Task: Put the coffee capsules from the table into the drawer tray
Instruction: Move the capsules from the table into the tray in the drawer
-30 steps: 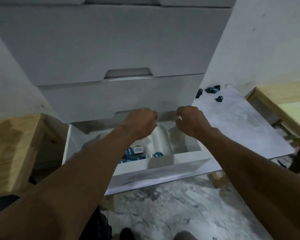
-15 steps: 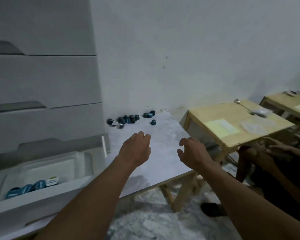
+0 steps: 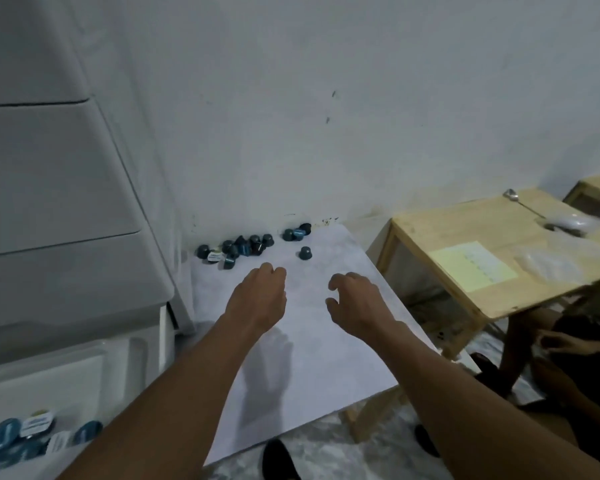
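Observation:
Several dark blue coffee capsules (image 3: 238, 248) lie in a heap at the far edge of the white table (image 3: 309, 358), against the wall. One capsule (image 3: 305, 253) stands apart to the right of the heap. My left hand (image 3: 257, 299) hovers over the table just short of the heap, fingers loosely curled, holding nothing. My right hand (image 3: 355, 301) hovers beside it, fingers apart and empty. At the lower left, the open drawer's white tray (image 3: 94, 368) holds several capsules (image 3: 32, 433).
A white drawer cabinet (image 3: 59, 202) stands left of the table. A wooden table (image 3: 482, 258) with a yellow sheet, a spoon and plastic bags stands to the right. Another person's hand and legs (image 3: 561, 344) are at the lower right. Dark shoes rest on the floor.
My view turned from the drawer to the table. Both hands left the drawer and moved forward over the table toward the capsule heap.

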The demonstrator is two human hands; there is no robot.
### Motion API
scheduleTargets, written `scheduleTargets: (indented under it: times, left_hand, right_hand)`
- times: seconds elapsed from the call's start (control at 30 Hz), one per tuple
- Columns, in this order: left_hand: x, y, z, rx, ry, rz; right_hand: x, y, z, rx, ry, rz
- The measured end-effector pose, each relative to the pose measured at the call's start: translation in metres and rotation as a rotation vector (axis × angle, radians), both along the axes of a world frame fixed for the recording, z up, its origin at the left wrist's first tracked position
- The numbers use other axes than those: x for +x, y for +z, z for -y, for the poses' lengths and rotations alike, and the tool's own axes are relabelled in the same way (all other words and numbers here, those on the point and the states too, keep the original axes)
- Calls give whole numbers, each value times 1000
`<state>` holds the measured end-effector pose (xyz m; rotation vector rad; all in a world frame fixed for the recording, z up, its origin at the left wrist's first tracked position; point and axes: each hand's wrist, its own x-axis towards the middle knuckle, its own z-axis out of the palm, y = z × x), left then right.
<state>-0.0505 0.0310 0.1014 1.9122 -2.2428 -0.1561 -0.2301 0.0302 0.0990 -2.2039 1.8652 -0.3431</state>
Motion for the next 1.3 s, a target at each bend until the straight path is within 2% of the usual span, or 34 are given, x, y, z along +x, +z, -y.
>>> scheduleTargets:
  times: [0.3, 0.63, 0.93, 1.13, 1.3]
  left_hand:
    - [73, -36, 112, 65, 325, -136]
    - [112, -71, 169, 163, 644, -189]
    - [129, -114, 219, 44, 679, -280]
    - [134, -134, 223, 87, 609, -258]
    - [131, -128, 217, 96, 673, -273]
  right_hand:
    - [84, -31, 134, 137, 197, -19]
    - [175, -70, 207, 224, 396, 79]
    - [198, -106, 245, 270, 460, 171]
    - [198, -123, 253, 290, 437, 200]
    - [192, -128, 251, 311, 398, 204]
